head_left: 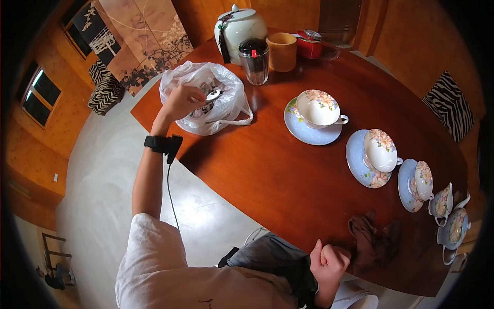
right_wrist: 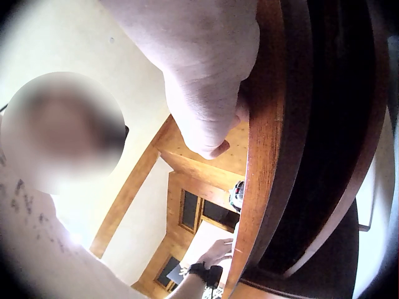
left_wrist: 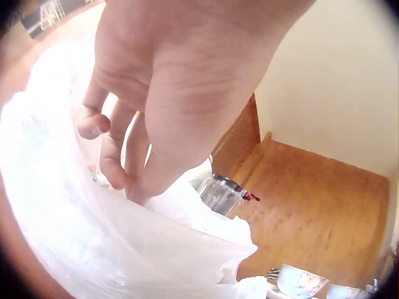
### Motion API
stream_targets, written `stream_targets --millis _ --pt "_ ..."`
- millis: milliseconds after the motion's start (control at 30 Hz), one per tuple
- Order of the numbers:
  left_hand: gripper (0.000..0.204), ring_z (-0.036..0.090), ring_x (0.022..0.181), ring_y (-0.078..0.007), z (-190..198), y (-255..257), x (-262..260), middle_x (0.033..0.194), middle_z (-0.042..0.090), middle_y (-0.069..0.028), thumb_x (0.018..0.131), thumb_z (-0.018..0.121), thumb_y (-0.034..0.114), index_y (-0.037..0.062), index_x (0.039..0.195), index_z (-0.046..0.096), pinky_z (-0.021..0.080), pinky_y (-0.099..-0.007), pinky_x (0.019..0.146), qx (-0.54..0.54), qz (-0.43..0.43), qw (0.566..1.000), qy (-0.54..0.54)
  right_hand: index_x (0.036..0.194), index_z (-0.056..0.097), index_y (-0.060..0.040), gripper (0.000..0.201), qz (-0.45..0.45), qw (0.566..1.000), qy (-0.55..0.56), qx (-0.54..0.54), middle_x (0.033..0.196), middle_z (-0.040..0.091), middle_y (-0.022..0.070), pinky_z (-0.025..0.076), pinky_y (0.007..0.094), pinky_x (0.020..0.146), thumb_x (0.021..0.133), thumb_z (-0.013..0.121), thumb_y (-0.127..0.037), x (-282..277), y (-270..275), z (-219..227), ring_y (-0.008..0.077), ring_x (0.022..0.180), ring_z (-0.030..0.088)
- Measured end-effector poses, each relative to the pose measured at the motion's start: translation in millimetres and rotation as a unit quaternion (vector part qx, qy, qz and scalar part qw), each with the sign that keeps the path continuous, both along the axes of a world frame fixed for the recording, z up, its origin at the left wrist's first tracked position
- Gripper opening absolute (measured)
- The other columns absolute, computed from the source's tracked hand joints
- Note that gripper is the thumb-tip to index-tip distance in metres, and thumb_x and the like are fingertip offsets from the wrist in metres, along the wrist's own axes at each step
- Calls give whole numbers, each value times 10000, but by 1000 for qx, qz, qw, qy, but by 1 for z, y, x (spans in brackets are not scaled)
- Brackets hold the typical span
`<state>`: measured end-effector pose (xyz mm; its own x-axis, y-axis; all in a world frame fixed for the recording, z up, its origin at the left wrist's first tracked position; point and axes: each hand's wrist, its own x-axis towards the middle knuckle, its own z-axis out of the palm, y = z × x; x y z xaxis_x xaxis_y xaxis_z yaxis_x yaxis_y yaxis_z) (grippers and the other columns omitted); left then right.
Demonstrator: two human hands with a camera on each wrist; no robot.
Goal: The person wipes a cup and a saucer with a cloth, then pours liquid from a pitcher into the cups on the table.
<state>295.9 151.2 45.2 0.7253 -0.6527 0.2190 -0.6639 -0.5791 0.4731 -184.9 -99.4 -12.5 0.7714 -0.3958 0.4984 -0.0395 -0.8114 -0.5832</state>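
Note:
My left hand (head_left: 181, 104) reaches over a white plastic bag (head_left: 226, 113) at the table's left end, thumb and forefinger pinching a small white oval piece (head_left: 213, 95). Small dark and pale bits lie inside the bag. In the left wrist view, the bag's raised side (left_wrist: 124, 255) hides what lies below the fingertips. At the near table edge, my right hand (head_left: 329, 263) rests with fingers loosely curled and thumb up, holding nothing. A crumpled brown cloth (head_left: 366, 239) lies just beyond it.
Beyond the bag stand a lidded pale jar (head_left: 242, 28), a clear tumbler with black lid (head_left: 254, 69), a wooden cup (head_left: 281, 51) and a red tin (head_left: 310, 47). Floral cups on blue saucers (head_left: 314, 135) line the right side, ending with a creamer (head_left: 441, 202) and teapot (head_left: 455, 226).

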Motion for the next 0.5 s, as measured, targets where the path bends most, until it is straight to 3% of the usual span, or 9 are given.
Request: stream_targets --millis 500 --pt "156 727 805 -174 -9 1 7 892 770 -97 811 767 57 15 962 773 576 -296 761 15 4 1000 -2 546 311 -108 498 -2 1000 0 -14 487 320 57 295 357 406 801 729 -15 0 1 0 237 382 373"
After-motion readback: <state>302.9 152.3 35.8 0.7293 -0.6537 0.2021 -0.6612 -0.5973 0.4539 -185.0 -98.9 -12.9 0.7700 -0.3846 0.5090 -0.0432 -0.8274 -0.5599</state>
